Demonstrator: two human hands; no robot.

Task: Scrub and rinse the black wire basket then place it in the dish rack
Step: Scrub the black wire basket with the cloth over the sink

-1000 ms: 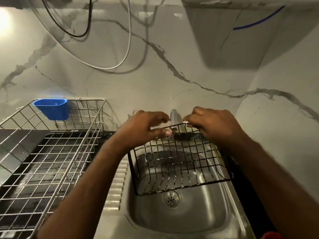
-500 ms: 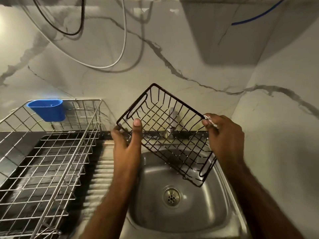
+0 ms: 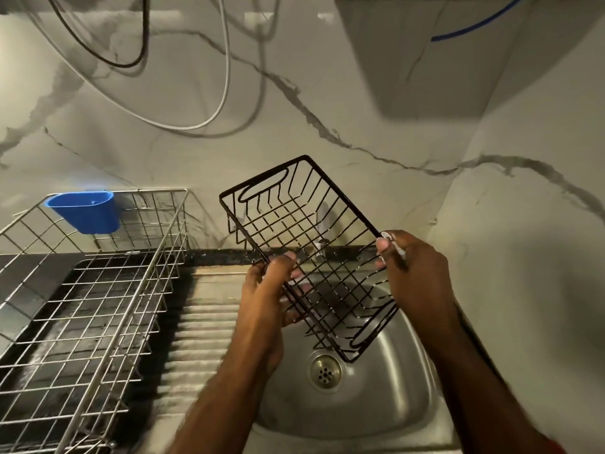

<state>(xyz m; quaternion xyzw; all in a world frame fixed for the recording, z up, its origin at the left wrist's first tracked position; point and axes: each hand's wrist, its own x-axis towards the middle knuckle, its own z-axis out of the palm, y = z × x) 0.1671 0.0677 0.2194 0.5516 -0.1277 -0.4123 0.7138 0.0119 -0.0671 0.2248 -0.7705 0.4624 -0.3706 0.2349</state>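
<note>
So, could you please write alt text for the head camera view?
Two hands, left and right, hold a tilted black wire basket above a round steel sink. A silver wire dish rack with a blue plastic cup stands on the left.

A stainless steel sink (image 3: 386, 407) sits at about 6 o'clock in the view, with a round metal drain (image 3: 326, 372) in its bottom and a ribbed draining board (image 3: 199, 335) touching its side at 9 o'clock. A small blue plastic cup (image 3: 85, 211) hangs at about 10 o'clock. On the marble wall (image 3: 327, 93) at 12 o'clock, a black cable (image 3: 98, 54) and a white cable (image 3: 209, 116) hang in loops, and a blue cable (image 3: 474, 26) runs at 1 o'clock.
</note>
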